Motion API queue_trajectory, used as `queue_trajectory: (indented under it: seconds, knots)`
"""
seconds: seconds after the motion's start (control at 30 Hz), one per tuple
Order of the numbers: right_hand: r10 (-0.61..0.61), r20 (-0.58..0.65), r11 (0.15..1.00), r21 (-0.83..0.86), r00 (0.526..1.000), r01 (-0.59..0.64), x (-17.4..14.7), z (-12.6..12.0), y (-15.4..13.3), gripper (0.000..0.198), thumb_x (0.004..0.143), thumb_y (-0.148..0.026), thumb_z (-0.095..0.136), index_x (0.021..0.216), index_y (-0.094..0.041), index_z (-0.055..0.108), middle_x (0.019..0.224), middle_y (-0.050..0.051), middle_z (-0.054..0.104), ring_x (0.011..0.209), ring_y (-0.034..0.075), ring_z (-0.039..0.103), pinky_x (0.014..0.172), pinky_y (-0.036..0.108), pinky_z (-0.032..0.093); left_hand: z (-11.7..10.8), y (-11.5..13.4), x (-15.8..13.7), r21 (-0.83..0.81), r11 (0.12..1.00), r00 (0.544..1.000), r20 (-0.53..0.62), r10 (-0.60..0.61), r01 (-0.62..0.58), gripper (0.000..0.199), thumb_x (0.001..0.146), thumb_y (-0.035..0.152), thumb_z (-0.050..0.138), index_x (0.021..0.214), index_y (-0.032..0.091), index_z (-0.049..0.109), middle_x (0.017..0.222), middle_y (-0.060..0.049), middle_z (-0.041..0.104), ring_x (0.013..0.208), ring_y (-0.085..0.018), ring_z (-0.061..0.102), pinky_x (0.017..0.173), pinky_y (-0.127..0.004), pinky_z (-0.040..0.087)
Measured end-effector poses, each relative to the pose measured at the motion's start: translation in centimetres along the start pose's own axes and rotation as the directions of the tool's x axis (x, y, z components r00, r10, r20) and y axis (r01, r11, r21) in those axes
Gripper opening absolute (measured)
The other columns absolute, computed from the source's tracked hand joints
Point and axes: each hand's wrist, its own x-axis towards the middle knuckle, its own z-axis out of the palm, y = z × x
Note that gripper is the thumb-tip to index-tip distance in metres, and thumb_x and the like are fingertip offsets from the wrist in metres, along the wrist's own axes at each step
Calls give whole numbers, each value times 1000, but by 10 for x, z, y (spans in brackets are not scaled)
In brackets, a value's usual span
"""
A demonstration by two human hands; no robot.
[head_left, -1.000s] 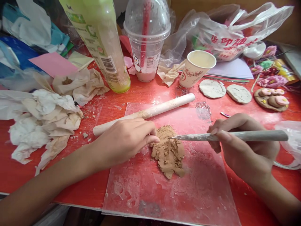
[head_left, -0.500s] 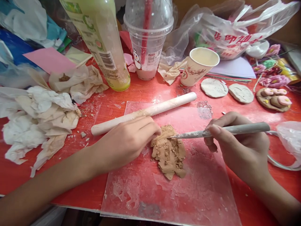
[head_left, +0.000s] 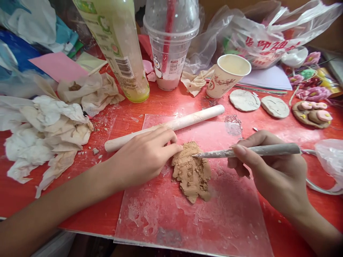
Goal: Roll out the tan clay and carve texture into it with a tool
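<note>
Brown clay (head_left: 190, 180), flattened and ragged-edged, lies on a transparent sheet (head_left: 227, 217) over the red tabletop (head_left: 92, 160), between the left grip (head_left: 150, 153) and the right grip (head_left: 278, 171). Right grip: thumb and fingers pinch a grey tapered tool (head_left: 222, 154), its point at the clay's upper part; the clay lies apart from these fingers. Left grip: bent, thumb at the clay's upper left edge; fingertips partly hidden, so whether they pinch anything cannot be told. Pale rod (head_left: 198, 117): slanting, beyond the clay.

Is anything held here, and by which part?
The right hand holds the pointed tool around mid-shaft; the left hand, beside the clay, shows no clear hold.
</note>
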Motion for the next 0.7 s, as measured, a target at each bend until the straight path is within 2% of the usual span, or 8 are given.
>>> queue_trajectory:
  seconds: [0.1, 0.2, 0.23, 0.3, 0.4, 0.5, 0.6, 0.7]
  knots:
    - [2, -130, 993, 118, 992, 13, 4, -3, -4, 15, 78, -18, 58, 65, -21, 53, 50, -4, 55, 39, 9, 48, 31, 22, 33, 0, 0, 0, 63, 998, 1000, -5, 30, -29, 18, 85, 11, 43, 97, 14, 57, 96, -7, 54, 91, -17, 49, 81, -31, 43]
    - [8, -385, 975, 208, 923, 78, 10, -6, -8, 21, 73, -11, 58, 56, -20, 49, 45, -3, 52, 37, 11, 47, 29, 24, 31, 0, -1, 1, 99, 994, 998, -11, 55, -54, 14, 87, 13, 43, 92, 13, 56, 94, -6, 54, 90, -17, 49, 81, -31, 43]
    - [7, -430, 973, 212, 903, 94, 11, -7, -8, 21, 71, -10, 58, 55, -19, 48, 45, -3, 53, 36, 11, 47, 29, 25, 30, -1, -1, 1, 104, 993, 998, -18, 56, -53, 13, 87, 14, 43, 90, 13, 56, 93, -6, 54, 89, -17, 50, 81, -31, 43]
    - [12, -401, 974, 213, 916, 80, 12, -7, -7, 19, 69, -10, 60, 56, -19, 49, 47, -3, 54, 35, 11, 47, 28, 24, 29, -2, 0, 2, 103, 993, 997, -49, 55, -50, 13, 88, 15, 43, 87, 12, 55, 91, -6, 54, 88, -17, 50, 82, -32, 43]
    - [39, -252, 973, 229, 967, 20, 10, -6, -1, 18, 74, -15, 61, 61, -19, 50, 45, -4, 53, 35, 11, 46, 27, 23, 28, -2, 2, 2, 86, 994, 992, -102, 71, -62, 14, 88, 17, 43, 87, 12, 56, 87, -6, 55, 86, -16, 50, 82, -31, 43]
    - [36, -204, 977, 212, 978, 8, 8, -3, 5, 18, 77, -17, 61, 64, -20, 49, 46, -4, 53, 35, 10, 45, 27, 22, 28, 1, 5, 2, 82, 992, 989, -106, 105, -96, 14, 88, 16, 44, 87, 12, 57, 84, -5, 56, 84, -15, 51, 84, -32, 42]
    - [-11, -199, 989, 144, 980, 41, 7, 0, 7, 17, 78, -17, 60, 64, -19, 50, 46, -5, 53, 36, 9, 44, 29, 22, 28, 6, 7, 1, 89, 991, 990, -85, 109, -101, 14, 88, 16, 44, 90, 12, 58, 86, -5, 56, 84, -16, 51, 83, -33, 42]
    - [-131, -181, 989, 50, 975, 143, 4, 4, 8, 17, 79, -15, 59, 66, -19, 49, 47, -6, 50, 36, 7, 41, 31, 23, 28, 9, 7, 0, 89, 992, 992, -78, 100, -93, 16, 89, 18, 44, 94, 13, 58, 90, -6, 56, 85, -17, 51, 81, -33, 43]
